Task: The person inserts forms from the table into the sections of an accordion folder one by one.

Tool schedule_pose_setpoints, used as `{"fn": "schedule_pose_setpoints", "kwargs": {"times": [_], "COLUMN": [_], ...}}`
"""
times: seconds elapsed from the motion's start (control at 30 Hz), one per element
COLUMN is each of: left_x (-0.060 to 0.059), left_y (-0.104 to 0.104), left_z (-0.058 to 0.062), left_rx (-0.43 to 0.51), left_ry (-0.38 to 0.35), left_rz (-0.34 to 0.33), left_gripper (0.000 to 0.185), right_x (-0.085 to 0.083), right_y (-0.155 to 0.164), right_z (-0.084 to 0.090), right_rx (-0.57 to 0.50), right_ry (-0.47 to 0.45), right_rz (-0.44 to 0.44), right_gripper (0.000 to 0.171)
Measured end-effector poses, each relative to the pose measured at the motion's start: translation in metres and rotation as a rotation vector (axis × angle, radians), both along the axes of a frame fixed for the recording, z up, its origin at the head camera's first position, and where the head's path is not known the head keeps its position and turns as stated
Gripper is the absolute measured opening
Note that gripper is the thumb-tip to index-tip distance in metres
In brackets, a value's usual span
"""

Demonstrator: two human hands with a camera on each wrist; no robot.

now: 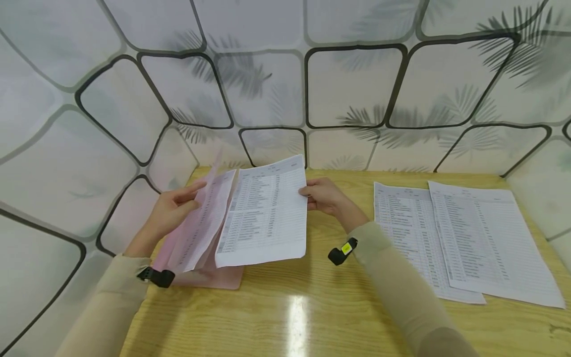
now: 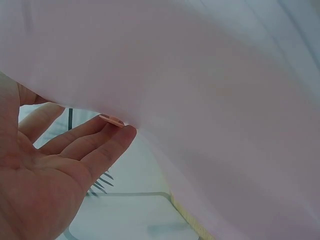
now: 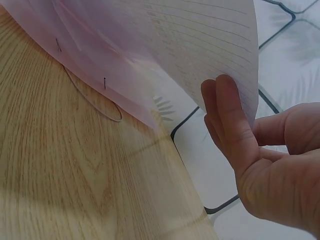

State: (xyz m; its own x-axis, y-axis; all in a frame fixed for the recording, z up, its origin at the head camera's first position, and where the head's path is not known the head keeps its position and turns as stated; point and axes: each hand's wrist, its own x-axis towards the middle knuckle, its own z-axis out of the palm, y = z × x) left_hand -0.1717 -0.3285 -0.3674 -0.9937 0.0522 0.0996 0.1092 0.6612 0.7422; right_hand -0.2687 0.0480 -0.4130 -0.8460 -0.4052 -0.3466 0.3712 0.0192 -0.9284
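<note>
A pink folder [image 1: 229, 278] with a see-through cover stands partly opened at the left of the table. My left hand [image 1: 169, 210] pinches its raised cover; in the left wrist view the pink plastic [image 2: 165, 75] spreads above the left hand [image 2: 65, 160], hiding the thumb's tip. Inside the folder leans one printed sheet [image 1: 223, 191], seen partly through the pink. My right hand [image 1: 327, 196] holds another printed sheet [image 1: 267, 213] by its right edge, tilted up in front of the folder. The right wrist view shows that sheet's back [image 3: 210, 45] between the thumb and fingers of the right hand [image 3: 270, 165].
Two overlapping printed sheets, the left one [image 1: 401, 223] under the right one [image 1: 490, 238], lie on the wooden table [image 1: 267, 317] at the right. A patterned wall [image 1: 357, 84] rises behind the table. A thin cord loop [image 3: 95, 106] hangs from the folder's edge.
</note>
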Motion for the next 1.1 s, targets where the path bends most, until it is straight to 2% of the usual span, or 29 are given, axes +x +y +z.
{"fn": "schedule_pose_setpoints", "kwargs": {"times": [0.2,0.43,0.77,1.1], "left_x": [0.001,0.001,0.002,0.002], "left_y": [0.000,0.000,0.002,0.001], "left_z": [0.001,0.002,0.005,0.003], "left_rx": [0.001,-0.003,-0.015,-0.022], "left_ry": [0.006,-0.021,-0.051,-0.027], "left_rz": [-0.007,0.003,0.018,0.010], "left_gripper": [0.049,0.050,0.050,0.050], "right_x": [0.000,-0.001,0.003,0.007], "right_y": [-0.008,-0.013,-0.025,-0.038], "right_z": [0.001,0.001,0.002,0.000], "right_rx": [0.031,0.046,0.060,0.101], "right_ry": [0.006,0.002,0.040,0.069], "right_rz": [-0.012,-0.030,-0.007,0.015], "right_gripper": [0.044,0.045,0.044,0.042]}}
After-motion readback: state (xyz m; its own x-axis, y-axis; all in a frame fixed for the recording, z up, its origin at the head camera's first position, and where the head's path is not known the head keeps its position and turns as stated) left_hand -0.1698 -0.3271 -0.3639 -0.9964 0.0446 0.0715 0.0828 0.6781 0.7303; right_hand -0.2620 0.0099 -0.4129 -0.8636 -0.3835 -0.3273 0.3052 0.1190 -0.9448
